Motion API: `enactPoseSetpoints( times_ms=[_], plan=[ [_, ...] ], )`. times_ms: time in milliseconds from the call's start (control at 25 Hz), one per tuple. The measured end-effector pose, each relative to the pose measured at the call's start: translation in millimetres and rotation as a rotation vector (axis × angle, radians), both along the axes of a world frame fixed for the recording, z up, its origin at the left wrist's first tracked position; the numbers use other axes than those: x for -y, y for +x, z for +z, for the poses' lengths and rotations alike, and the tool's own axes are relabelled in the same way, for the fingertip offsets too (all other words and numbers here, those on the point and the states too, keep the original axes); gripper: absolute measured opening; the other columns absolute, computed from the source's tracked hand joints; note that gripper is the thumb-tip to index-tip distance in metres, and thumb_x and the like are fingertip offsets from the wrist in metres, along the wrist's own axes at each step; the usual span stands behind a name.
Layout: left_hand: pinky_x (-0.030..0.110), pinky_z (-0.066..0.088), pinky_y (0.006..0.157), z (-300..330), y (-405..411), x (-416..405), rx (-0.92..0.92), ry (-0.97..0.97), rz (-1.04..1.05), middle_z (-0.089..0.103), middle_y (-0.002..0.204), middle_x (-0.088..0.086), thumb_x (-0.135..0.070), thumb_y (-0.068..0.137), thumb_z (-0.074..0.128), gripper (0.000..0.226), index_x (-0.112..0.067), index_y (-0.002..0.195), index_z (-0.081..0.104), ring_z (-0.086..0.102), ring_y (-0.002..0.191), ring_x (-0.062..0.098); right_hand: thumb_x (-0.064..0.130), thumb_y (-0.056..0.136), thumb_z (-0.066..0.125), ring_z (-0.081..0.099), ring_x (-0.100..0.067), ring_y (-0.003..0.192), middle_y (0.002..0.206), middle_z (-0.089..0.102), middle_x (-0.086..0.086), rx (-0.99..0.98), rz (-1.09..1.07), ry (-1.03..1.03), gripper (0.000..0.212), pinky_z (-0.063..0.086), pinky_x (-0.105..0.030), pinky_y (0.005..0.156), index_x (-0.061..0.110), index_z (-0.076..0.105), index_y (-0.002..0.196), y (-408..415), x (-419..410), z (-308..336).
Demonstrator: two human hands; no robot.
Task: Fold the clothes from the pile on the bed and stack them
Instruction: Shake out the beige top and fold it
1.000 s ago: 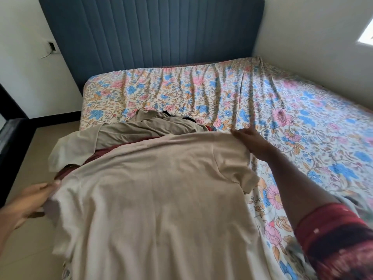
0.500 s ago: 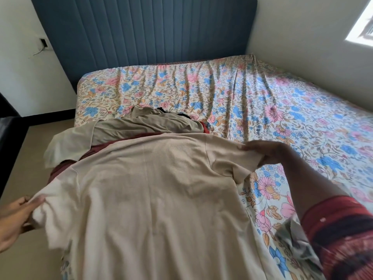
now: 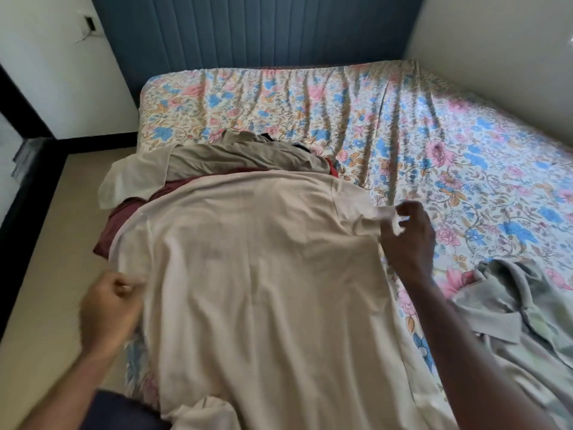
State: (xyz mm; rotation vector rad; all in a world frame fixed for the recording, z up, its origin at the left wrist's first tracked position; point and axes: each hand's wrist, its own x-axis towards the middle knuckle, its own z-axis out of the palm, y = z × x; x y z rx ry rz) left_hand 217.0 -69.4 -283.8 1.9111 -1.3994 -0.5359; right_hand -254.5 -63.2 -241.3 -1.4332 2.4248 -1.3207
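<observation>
A cream T-shirt [image 3: 263, 290] lies spread flat on the near left part of the floral bed [image 3: 434, 144]. My right hand [image 3: 406, 237] pinches its right sleeve end, lifted a little off the sheet. My left hand [image 3: 108, 308] pinches the shirt's left edge at the bed's side. Behind the shirt lies the pile: an olive-beige garment [image 3: 235, 156] over a maroon one [image 3: 124, 221], with a bit of red and black cloth showing at its right end.
A grey-green garment [image 3: 511, 321] lies crumpled on the bed at the right. A blue padded headboard [image 3: 254, 29] stands behind. The tiled floor [image 3: 46, 259] runs along the bed's left side, with a dark frame at far left.
My right hand has drawn the right sleeve outward and toward me. My left hand has come inward and forward onto the shirt's left edge. The view has tilted down.
</observation>
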Motion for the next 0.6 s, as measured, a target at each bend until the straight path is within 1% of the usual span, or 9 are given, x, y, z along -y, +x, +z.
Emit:
enactPoseSetpoints(
  times_ms=[40,80,120,200,240,320,360,480,600],
  plan=[
    [0.042,0.05,0.071,18,44,-15,0.063,0.1,0.011,0.065,0.083,0.005,-0.03,0.085,0.081,0.021,-0.021,0.086,0.062,0.063,0.079,0.033,0.029,0.089,0.072,0.065,-0.03,0.102,0.118,0.065,-0.004,-0.045,0.022,0.037,0.037,0.051,-0.048,0.089,0.023,0.053,0.12,17,-35,-12],
    [0.042,0.05,0.074,-1,-20,-38,0.037,0.114,-0.02,0.063,0.092,0.005,-0.037,0.082,0.083,0.029,-0.018,0.092,0.063,0.062,0.084,0.033,0.036,0.089,0.073,0.063,-0.031,0.11,0.125,0.063,-0.004,-0.116,0.047,0.157,0.044,0.048,-0.05,0.093,0.025,0.051,0.125,30,-70,-26],
    [0.044,0.05,0.079,0,-11,-50,0.089,0.114,-0.003,0.06,0.104,0.007,-0.041,0.078,0.085,0.043,-0.015,0.103,0.061,0.06,0.091,0.032,0.047,0.089,0.07,0.061,-0.03,0.119,0.133,0.06,-0.004,-0.213,0.069,0.294,0.051,0.044,-0.051,0.098,0.028,0.049,0.13,40,-102,-43],
    [0.043,0.045,0.085,-19,-36,-74,0.033,0.179,-0.031,0.05,0.12,0.01,-0.043,0.072,0.09,0.068,-0.012,0.121,0.052,0.052,0.102,0.028,0.067,0.091,0.052,0.049,-0.025,0.14,0.153,0.049,-0.002,-0.371,0.113,0.458,0.059,0.033,-0.053,0.111,0.032,0.045,0.138,44,-138,-70],
    [0.041,0.044,0.085,-18,-37,-81,0.007,0.104,0.001,0.049,0.122,0.012,-0.042,0.071,0.091,0.074,-0.012,0.123,0.049,0.05,0.105,0.027,0.07,0.092,0.043,0.039,-0.022,0.149,0.16,0.042,0.0,-0.394,0.133,0.481,0.064,0.026,-0.054,0.116,0.032,0.043,0.143,43,-142,-78],
    [0.042,0.046,0.087,-19,-27,-83,0.001,0.06,0.061,0.054,0.121,0.012,-0.043,0.071,0.09,0.075,-0.012,0.123,0.045,0.054,0.107,0.029,0.069,0.095,0.033,0.022,-0.018,0.157,0.168,0.03,0.001,-0.41,0.162,0.494,0.071,0.015,-0.054,0.122,0.031,0.037,0.154,41,-136,-92],
    [0.043,0.049,0.087,-20,-29,-87,-0.04,0.076,0.067,0.058,0.118,0.011,-0.044,0.072,0.089,0.074,-0.012,0.122,0.045,0.057,0.105,0.031,0.067,0.097,0.03,0.017,-0.019,0.158,0.17,0.025,0.001,-0.427,0.157,0.498,0.071,0.012,-0.055,0.123,0.03,0.034,0.157,43,-132,-100],
    [0.046,0.053,0.084,-19,-36,-88,-0.055,0.108,0.108,0.063,0.107,0.009,-0.045,0.075,0.087,0.068,-0.009,0.116,0.047,0.062,0.097,0.033,0.062,0.101,0.02,0.011,-0.025,0.159,0.173,0.014,-0.004,-0.488,0.127,0.543,0.072,0.011,-0.058,0.124,0.026,0.026,0.162,45,-128,-126],
    [0.045,0.049,0.084,-17,-42,-77,-0.09,0.192,0.159,0.064,0.107,0.016,-0.037,0.078,0.087,0.061,-0.006,0.113,0.049,0.062,0.099,0.039,0.058,0.102,0.02,0.007,-0.027,0.16,0.173,0.009,-0.007,-0.498,0.122,0.61,0.07,0.011,-0.058,0.124,0.023,0.022,0.164,46,-124,-133]
  ],
)
